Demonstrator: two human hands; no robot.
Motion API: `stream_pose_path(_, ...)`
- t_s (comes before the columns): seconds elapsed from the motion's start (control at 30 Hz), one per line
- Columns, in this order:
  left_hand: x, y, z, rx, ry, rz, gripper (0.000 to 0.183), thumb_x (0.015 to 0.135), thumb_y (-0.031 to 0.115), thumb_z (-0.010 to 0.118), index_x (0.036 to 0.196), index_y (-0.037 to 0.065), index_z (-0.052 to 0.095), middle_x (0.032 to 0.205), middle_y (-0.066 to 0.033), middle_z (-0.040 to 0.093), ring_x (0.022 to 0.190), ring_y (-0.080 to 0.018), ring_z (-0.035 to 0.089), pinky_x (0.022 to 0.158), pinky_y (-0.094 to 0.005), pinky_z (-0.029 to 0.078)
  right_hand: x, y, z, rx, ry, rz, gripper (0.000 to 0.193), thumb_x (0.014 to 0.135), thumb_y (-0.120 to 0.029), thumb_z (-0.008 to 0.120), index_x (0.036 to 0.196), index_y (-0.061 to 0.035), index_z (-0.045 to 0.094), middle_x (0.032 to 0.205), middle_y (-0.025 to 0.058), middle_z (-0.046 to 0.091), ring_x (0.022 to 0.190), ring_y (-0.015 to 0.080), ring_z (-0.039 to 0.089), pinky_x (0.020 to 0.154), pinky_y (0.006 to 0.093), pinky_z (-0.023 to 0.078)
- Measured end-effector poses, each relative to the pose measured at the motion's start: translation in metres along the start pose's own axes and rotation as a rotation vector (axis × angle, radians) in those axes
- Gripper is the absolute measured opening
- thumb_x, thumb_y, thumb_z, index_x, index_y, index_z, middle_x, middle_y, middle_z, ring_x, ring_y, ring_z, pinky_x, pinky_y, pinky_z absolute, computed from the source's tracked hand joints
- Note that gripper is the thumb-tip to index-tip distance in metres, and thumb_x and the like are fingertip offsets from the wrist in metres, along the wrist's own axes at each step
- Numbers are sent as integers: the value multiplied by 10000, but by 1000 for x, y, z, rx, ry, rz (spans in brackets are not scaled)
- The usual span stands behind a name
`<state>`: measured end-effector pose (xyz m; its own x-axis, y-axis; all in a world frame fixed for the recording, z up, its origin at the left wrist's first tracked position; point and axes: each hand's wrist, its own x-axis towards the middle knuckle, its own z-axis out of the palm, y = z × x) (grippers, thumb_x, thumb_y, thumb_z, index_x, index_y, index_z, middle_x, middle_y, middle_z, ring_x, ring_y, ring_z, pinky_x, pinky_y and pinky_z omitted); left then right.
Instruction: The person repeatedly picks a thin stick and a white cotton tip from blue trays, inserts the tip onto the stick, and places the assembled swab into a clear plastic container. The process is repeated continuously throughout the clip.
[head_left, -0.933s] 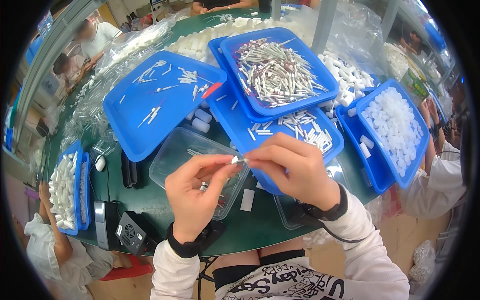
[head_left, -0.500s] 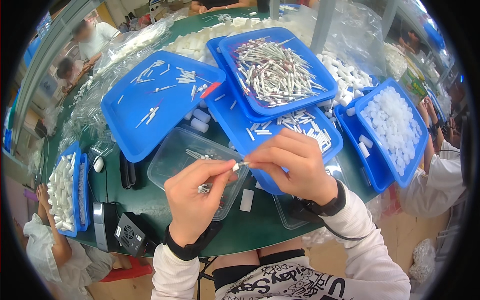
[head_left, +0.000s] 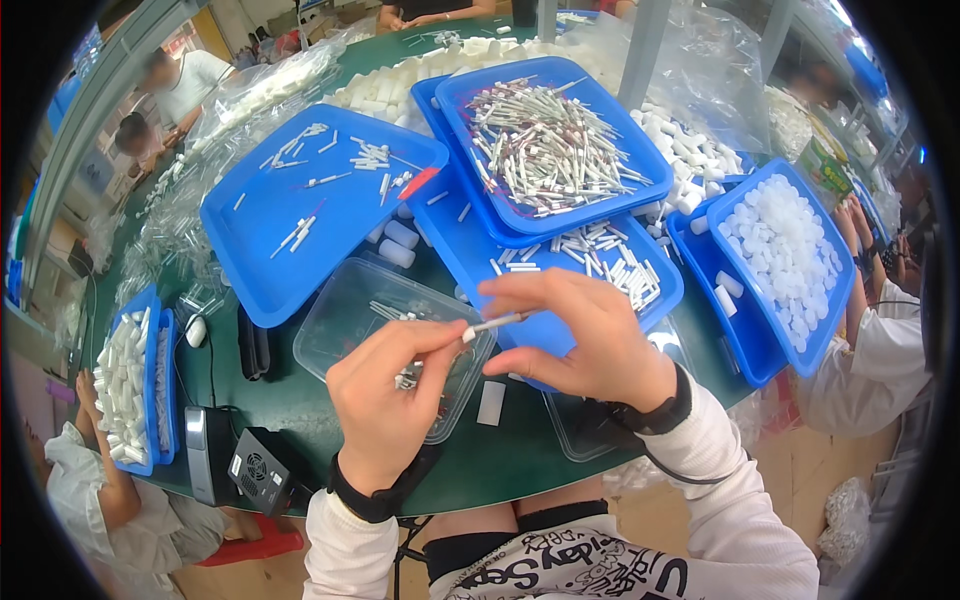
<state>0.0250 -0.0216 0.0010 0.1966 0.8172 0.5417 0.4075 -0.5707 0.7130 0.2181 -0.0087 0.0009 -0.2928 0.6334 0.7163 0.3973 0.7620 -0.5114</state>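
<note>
My left hand (head_left: 388, 385) pinches a thin pale stick with a white collar (head_left: 497, 324) between thumb and forefinger. The collar sits close to the fingertips and the stick points to the right. My right hand (head_left: 600, 345) has its thumb and fingers spread around the stick's far end; whether a finger touches it I cannot tell. Below my left hand stands a clear plastic box (head_left: 335, 290) with several similar sticks in it. A white cylinder (head_left: 491, 403) lies on the green table (head_left: 460, 475) between my wrists.
A blue tray (head_left: 260, 215) with a few sticks lies far left. Another blue tray (head_left: 650, 170) is heaped with sticks, above one with short white tubes (head_left: 630, 275). At right, a tray holds translucent caps (head_left: 785, 250). Two dark devices (head_left: 262, 470) stand front left. Other people sit around the table.
My right thumb and fingers have come apart from the stick, leaving more of it showing. My left hand keeps its pinch in nearly the same place.
</note>
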Motion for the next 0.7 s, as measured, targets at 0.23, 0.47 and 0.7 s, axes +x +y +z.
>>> stream_pose_path(0.23, 6, -14, -2, 229, -46, -81, 379, 761, 110, 752, 1103, -9, 643, 1011, -160, 670, 941, -269, 652, 847, -347, 494, 10, 25, -32, -133, -172, 508, 202, 827, -79, 677, 1024, -52, 640, 836, 109, 669, 735, 218, 651, 608, 311, 492)
stream_pose_path(0.47, -4, -29, -20, 567, -484, -141, 366, 725, 250, 751, 1004, 23, 682, 1074, -142, 617, 937, -343, 613, 803, -401, 489, 6, 69, -30, 259, 296, 355, 632, 833, -22, 609, 1411, -62, 354, 1152, 175, 638, 987, 250, 646, 762, 358, 523)
stream_pose_path(0.7, -2, -35, -18, 516, -498, -290, 171, 711, 103, 708, 870, 42, 700, 862, -128, 624, 842, -309, 626, 759, -397, 485, -10, 51, -45, -647, -160, 500, 81, 756, -78, 625, 796, -36, 682, 805, 149, 680, 822, 320, 654, 737, 395, 521)
